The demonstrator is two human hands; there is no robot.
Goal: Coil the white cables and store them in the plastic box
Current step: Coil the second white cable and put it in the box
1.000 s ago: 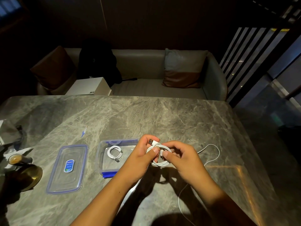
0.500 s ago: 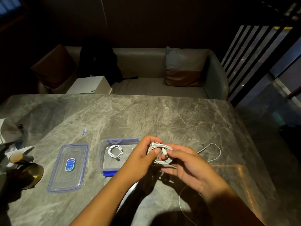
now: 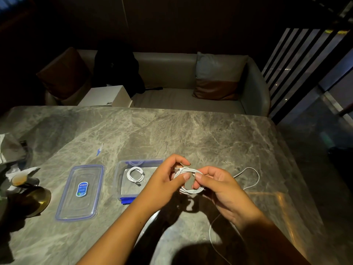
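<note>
- Veined grey marble tabletop [image 3: 172,134] carries it all.
- Clear, blue-rimmed lid [image 3: 86,207] lies flat, left of the box.
- Open clear box [image 3: 117,178]: one wound white cable [image 3: 140,178] inside.
- Just right of it, left hand [image 3: 164,182] and right hand [image 3: 219,186], fingers curled, pinch a second white coil [image 3: 189,191] above the tabletop.
- Its loose tail [image 3: 256,175] loops away rightward.

Two hands, left hand [image 3: 164,181] and right hand [image 3: 219,188], two white cable coils, held coil [image 3: 191,191] and boxed coil [image 3: 141,175], one plastic box [image 3: 118,180], one lid [image 3: 80,194], two cushions, brown cushion [image 3: 65,73] and grey cushion [image 3: 217,73], one table [image 3: 191,134].
</note>
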